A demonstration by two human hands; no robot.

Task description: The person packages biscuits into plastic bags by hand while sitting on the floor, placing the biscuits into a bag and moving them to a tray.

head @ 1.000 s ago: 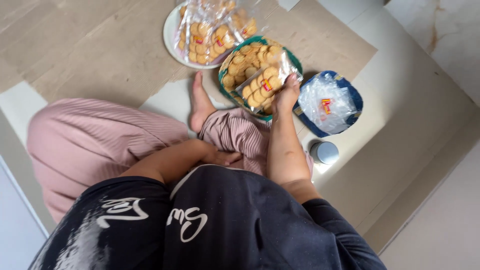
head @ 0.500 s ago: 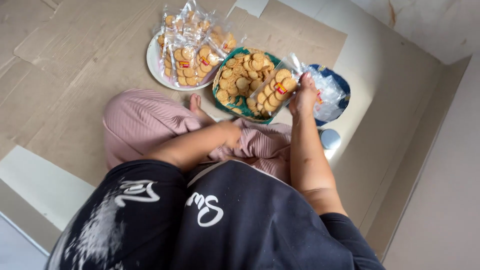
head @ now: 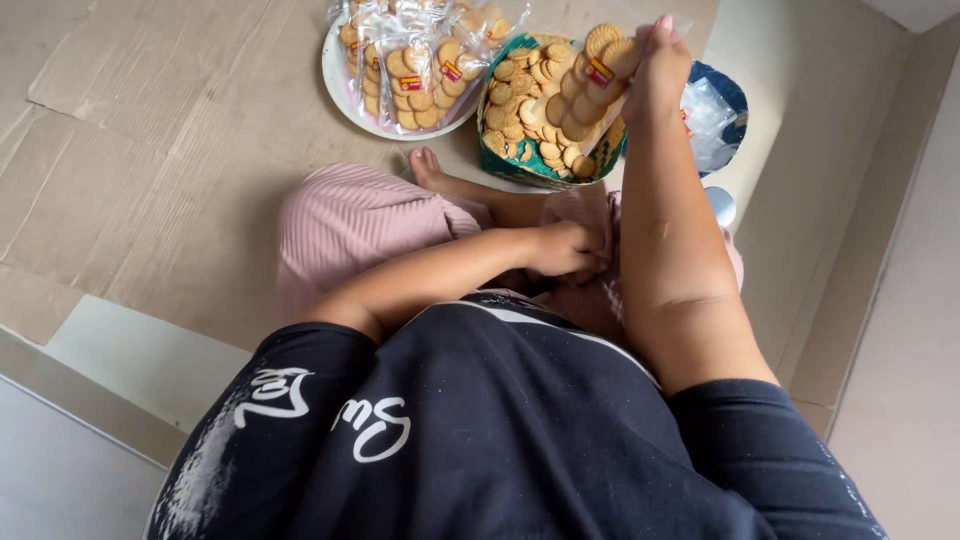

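Head view, looking down on a seated person; dark printed shirt fills the lower frame, pink ribbed trousers [head: 350, 225] at centre left.

Right hand [head: 655, 65], upper right of frame: arm runs up from the lower right. Fingers closed around one end of a clear packet of round biscuits [head: 590, 85]. The packet is raised, tilted, above the right part of the green bowl. A small red and yellow label shows on the wrapper.

Green bowl [head: 520, 165], upper centre: holds loose round biscuits [head: 515, 100], heaped. It stands on the floor just beyond the person's bare foot [head: 430, 170].

White plate [head: 345, 100], upper centre-left, just beside the green bowl on its left: carries several filled clear biscuit packets [head: 415, 60], stacked and overlapping, each with the same kind of label.

Blue bowl [head: 735, 100], upper right, partly hidden behind the right forearm: contains crumpled clear plastic wrappers [head: 705, 115]. Below it, a small round whitish object [head: 720, 205], mostly covered by the arm; kind not discernible.

Left hand [head: 565, 248], centre of frame: forearm crosses from the left; hand rests on the pink trousers at the lap. Fingers curled inward in a loose fist; cannot tell whether anything is inside it.

Floor: flattened brown cardboard sheets [head: 150, 150] cover the left and upper area; pale tile shows at the right and lower left edges.
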